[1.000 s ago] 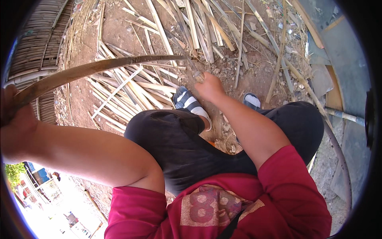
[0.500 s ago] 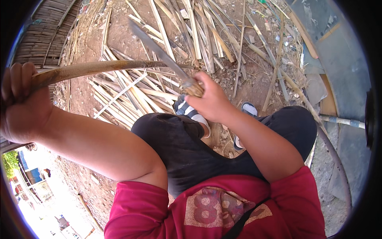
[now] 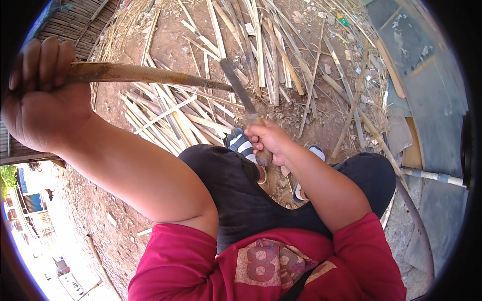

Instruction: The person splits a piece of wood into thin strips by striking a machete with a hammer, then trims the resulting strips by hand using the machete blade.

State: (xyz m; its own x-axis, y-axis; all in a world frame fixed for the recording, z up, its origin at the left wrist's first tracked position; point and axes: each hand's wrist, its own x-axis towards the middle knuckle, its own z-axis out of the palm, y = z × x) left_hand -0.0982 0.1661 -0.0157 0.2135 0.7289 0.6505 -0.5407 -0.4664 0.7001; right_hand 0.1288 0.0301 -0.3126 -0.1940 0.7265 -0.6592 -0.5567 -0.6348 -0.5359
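- Wood strip (image 3: 150, 73), long and brown, runs in the head view from the left toward the middle.
- The left hand (image 3: 47, 95) is closed in a fist around its left end.
- The right hand (image 3: 268, 142) grips the handle of a knife (image 3: 241, 91), whose blade points far and left across the strip; contact cannot be told.
- Pale sticks (image 3: 168, 113) lie heaped on the dirt (image 3: 123, 57), left of the sandalled feet (image 3: 241, 143).

Can't see strip (image 3: 150, 74) inside left hand (image 3: 50, 103) or middle of handle (image 3: 263, 158) under right hand (image 3: 272, 139). Can't confirm blade (image 3: 231, 74) contact with strip. Can't identify green scrap (image 3: 343, 20).
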